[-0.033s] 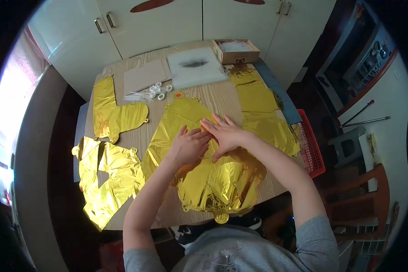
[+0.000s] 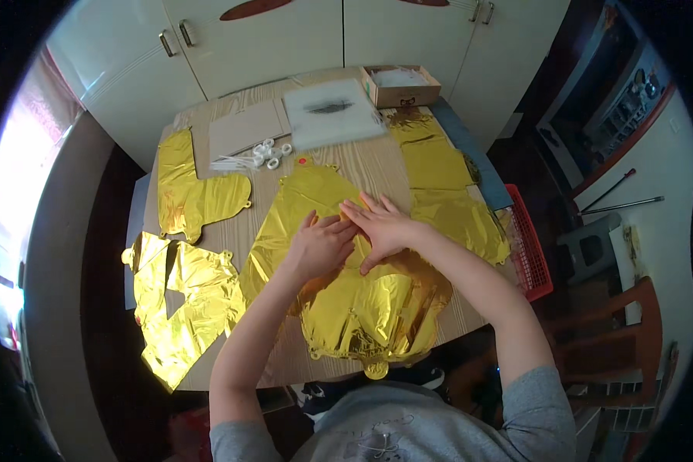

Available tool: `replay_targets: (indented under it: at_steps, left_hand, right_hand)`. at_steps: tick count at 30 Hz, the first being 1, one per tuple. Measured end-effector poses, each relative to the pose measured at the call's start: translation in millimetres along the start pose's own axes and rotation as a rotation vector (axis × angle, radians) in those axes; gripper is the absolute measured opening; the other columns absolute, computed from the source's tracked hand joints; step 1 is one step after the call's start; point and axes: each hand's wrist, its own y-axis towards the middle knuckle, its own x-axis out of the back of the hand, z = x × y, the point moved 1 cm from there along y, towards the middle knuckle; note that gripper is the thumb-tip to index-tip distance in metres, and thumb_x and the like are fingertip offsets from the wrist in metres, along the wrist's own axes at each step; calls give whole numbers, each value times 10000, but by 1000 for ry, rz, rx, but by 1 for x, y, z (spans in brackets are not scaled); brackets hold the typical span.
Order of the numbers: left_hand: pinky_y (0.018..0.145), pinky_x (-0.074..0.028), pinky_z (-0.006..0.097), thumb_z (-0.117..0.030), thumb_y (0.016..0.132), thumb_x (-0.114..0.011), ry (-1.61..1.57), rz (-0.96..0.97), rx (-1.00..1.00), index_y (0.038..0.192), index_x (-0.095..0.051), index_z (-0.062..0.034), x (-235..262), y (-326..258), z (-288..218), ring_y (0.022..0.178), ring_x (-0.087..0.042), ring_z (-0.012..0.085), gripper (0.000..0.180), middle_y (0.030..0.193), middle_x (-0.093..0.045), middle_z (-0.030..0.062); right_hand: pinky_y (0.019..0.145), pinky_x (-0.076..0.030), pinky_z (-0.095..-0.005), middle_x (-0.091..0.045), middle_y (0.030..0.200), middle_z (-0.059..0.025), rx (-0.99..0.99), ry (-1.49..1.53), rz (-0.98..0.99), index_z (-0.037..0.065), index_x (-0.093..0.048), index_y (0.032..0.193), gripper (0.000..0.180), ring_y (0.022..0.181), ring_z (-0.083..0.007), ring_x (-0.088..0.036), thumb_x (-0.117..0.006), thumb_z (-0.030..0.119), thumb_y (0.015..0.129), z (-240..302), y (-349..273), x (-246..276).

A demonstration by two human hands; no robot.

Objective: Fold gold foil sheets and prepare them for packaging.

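Note:
A flat gold foil balloon [image 2: 339, 292] lies spread over the middle of the wooden table [image 2: 362, 165], and its lower end reaches the near edge. My left hand [image 2: 323, 246] rests palm down on the foil, fingers slightly curled. My right hand [image 2: 381, 227] lies flat beside it with fingers spread, touching the left hand. Both press on the foil and neither grips anything.
More gold foil balloons lie at the left [image 2: 196, 196], the lower left [image 2: 181, 300] and the right [image 2: 446, 185]. Behind them are a cardboard sheet [image 2: 246, 131], white straws and small rolls [image 2: 266, 154], a white bag [image 2: 331, 112] and an open box [image 2: 400, 85]. A red basket [image 2: 527, 246] stands right of the table.

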Motion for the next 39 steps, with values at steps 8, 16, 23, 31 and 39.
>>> replay_targets:
  at_steps: [8,16,23,31,39]
  left_hand:
    - [1103,-217,546,-544,839,-541,12,31,38,1394,-414,-133,-10,-2,8,1371,-318,289,702,1461,-392,55]
    - [1125,-169,548,-581,872,-440,30,-14,49,1439,-348,-124,-20,-4,7,1396,-271,263,735,1484,-358,36]
    - [1128,-148,547,-541,878,-452,30,16,64,1448,-326,-133,-21,-5,6,1403,-253,281,712,1499,-331,42]
    - [1127,-143,561,-538,888,-433,38,15,59,1441,-343,-121,-21,-5,7,1410,-237,278,698,1509,-312,35]
    - [1119,-208,533,-377,905,-506,20,-29,-87,1356,-454,-91,-5,-13,-10,1356,-347,282,537,1440,-418,55]
  right_hand:
    - [1139,-114,-528,-183,1526,-174,32,-4,-187,60,-128,1486,1262,1423,-367,-92,-783,592,548,9,-14,-4]
    - [952,-419,-393,-520,1253,-128,176,410,-107,101,-428,1362,656,1138,-301,-508,-687,314,798,22,-86,-13]
    - [817,-478,-374,-652,1005,-99,-1,601,-61,99,-462,1346,547,877,-246,-631,-622,323,874,32,-146,-11]
    - [900,-440,-383,-537,1129,-146,-406,421,-578,53,-493,1241,505,1057,-307,-542,-690,231,812,60,-207,-55]
    - [709,-412,-242,-458,1018,-69,-648,1094,-1124,35,-456,1144,449,873,-155,-505,-714,32,776,113,-238,-136]
